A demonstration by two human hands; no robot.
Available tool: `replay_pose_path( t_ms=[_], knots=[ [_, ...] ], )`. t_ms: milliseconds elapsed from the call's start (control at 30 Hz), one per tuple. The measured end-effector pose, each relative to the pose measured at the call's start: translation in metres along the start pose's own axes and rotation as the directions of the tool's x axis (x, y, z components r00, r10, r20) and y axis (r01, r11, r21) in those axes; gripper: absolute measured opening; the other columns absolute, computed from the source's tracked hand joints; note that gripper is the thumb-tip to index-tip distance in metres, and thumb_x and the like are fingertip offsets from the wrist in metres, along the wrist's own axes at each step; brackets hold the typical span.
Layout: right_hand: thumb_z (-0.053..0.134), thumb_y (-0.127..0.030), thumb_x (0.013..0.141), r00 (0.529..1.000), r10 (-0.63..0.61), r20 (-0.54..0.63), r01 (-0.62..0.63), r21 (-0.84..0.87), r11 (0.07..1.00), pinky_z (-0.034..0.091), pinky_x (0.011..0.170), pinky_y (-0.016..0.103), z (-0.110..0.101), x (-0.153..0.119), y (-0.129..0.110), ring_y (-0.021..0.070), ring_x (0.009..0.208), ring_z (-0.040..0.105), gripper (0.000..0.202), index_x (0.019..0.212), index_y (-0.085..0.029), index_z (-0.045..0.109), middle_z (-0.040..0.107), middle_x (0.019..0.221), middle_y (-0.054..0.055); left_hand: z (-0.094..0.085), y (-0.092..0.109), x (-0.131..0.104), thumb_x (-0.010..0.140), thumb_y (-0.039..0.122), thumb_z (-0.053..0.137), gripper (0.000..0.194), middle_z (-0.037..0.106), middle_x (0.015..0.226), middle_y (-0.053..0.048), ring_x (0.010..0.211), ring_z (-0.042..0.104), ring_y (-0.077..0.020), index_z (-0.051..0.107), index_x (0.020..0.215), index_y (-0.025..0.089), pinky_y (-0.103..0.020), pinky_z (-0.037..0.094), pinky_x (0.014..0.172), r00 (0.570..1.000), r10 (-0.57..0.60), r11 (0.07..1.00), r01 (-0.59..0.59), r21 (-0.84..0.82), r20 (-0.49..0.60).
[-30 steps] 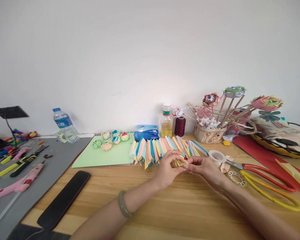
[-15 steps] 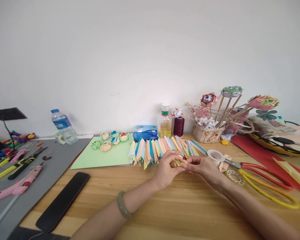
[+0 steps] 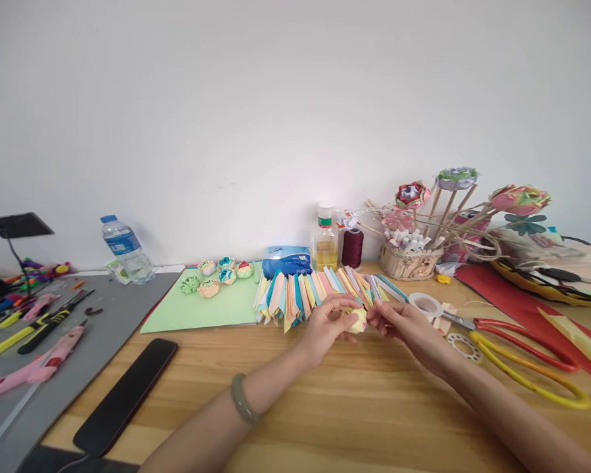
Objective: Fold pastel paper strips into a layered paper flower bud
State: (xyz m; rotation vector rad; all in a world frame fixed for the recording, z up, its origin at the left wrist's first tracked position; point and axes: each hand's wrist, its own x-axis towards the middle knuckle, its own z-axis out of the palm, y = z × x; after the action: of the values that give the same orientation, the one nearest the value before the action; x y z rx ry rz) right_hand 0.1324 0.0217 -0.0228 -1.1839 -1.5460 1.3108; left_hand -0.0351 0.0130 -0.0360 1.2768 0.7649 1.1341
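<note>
A small pale yellow paper flower [image 3: 358, 321] is held between the thumb and fingers of my left hand [image 3: 328, 326], above the front of the table. My right hand [image 3: 398, 322] is close on the flower's right side, its fingertips pinched together. Whatever lies between those fingertips is too small to make out. Just behind both hands stands a long row of folded paper strips [image 3: 295, 297] in many colours. Several finished paper flowers [image 3: 208, 288] sit on a green paper sheet [image 3: 177, 316] to the left.
On the right lie large scissors [image 3: 526, 348], a tape roll [image 3: 425, 306] and a white ring spool [image 3: 465, 347]. Behind are an oil bottle [image 3: 326, 240], dark red thread [image 3: 352, 248] and a basket [image 3: 408, 263]. A black phone [image 3: 125, 394] and pink glue gun [image 3: 39, 368] lie left.
The yellow flower has been turned and now shows more fully in my left hand. My right fingertips have drawn slightly away from the left ones and upward.
</note>
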Motion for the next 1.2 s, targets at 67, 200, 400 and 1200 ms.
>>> replay_pose_path(
  t_ms=[67,200,400,1200],
  knots=[
    [0.055,-0.051,0.072,0.995,-0.068,-0.070,0.067,-0.027,0.997,0.035,0.054,0.024,-0.002,-0.003,-0.007,0.0115,0.056,0.045,0.034,0.071,-0.018,0.059,0.052,0.061,-0.001,-0.001,0.002,0.000,0.072,0.039,0.056,0.031,0.051,0.105,-0.009,0.074,0.057,-0.0156,0.060,0.093,0.016,-0.023,0.049,0.048,0.992,-0.121,0.982,0.125,-0.144,0.038],
    [0.058,-0.041,0.074,0.944,-0.331,-0.006,0.326,-0.161,0.932,0.040,0.064,0.027,-0.002,-0.007,-0.012,0.0167,0.073,0.052,0.022,0.081,-0.020,0.062,0.058,0.076,0.003,0.000,0.000,0.001,0.073,0.048,0.052,0.044,0.060,0.073,-0.006,0.055,0.058,-0.0128,0.056,0.098,0.013,-0.021,0.047,0.041,0.963,-0.248,0.925,0.267,-0.270,0.102],
    [0.053,-0.036,0.079,0.907,-0.408,0.104,0.420,-0.291,0.860,0.042,0.067,0.029,0.003,-0.008,-0.007,0.0176,0.074,0.055,0.020,0.081,-0.020,0.065,0.060,0.079,0.005,0.003,-0.005,0.001,0.073,0.054,0.047,0.047,0.061,0.061,-0.004,0.043,0.057,-0.0123,0.054,0.094,0.012,-0.020,0.045,0.036,0.953,-0.288,0.904,0.304,-0.301,0.099],
    [0.064,-0.044,0.065,0.968,0.068,0.241,-0.114,0.183,0.977,0.034,0.054,0.023,0.012,-0.009,-0.009,0.0093,0.055,0.044,0.031,0.067,-0.014,0.056,0.051,0.062,-0.002,0.006,-0.007,0.001,0.068,0.066,0.041,0.056,0.056,0.052,-0.002,0.035,0.044,-0.0066,0.055,0.076,0.012,-0.015,0.026,0.028,0.911,-0.393,0.882,0.412,-0.228,0.126]
  ],
)
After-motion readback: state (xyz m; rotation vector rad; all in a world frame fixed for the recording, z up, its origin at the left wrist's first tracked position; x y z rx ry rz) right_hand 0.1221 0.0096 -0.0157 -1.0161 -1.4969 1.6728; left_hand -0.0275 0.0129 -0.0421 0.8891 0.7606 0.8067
